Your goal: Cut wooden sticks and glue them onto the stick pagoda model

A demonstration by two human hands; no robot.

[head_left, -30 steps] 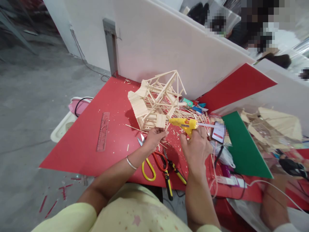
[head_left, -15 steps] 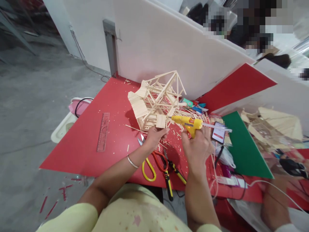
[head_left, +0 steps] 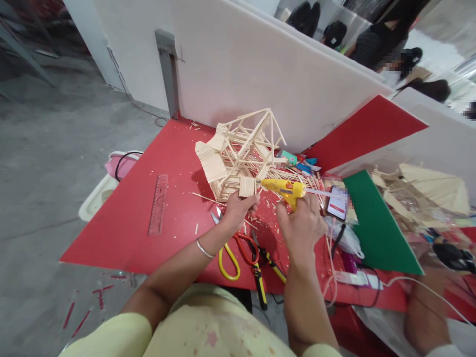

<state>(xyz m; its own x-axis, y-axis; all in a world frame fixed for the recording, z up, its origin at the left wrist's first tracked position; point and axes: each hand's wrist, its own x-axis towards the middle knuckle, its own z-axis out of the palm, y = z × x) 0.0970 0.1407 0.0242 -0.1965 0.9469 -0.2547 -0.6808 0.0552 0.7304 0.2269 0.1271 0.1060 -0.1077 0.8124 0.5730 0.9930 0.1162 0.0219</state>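
The left hand (head_left: 240,208) is pinching a small panel of glued wooden sticks (head_left: 247,187) by its near edge, thumb and fingers drawn together. The right hand (head_left: 302,223) is wrapping around the handle of a yellow hot glue gun (head_left: 284,188), and the nozzle is pointing at the panel's right edge; whether it is touching cannot be told. A clear glue stick (head_left: 318,192) is jutting from the back of the gun toward a smartphone (head_left: 337,203) with a lit screen.

The panel is sitting in front of a larger wooden stick framework (head_left: 240,157), which is standing on the red table (head_left: 122,233) near a white partition (head_left: 238,74). Slatted panels are covering the framework's left side, while bare struts are rising to a peak at the right. Loose sticks (head_left: 288,173) are lying in a heap on its right, and small scraps are dotting the table.

Scissors with one yellow and one red handle (head_left: 230,263) are lying just below the left hand, beside black-and-yellow pliers (head_left: 259,285). A transparent ruler (head_left: 158,204) is resting farther left. A green board (head_left: 379,223) is lying right of the phone, and another person's arm (head_left: 426,307) is showing beyond it.
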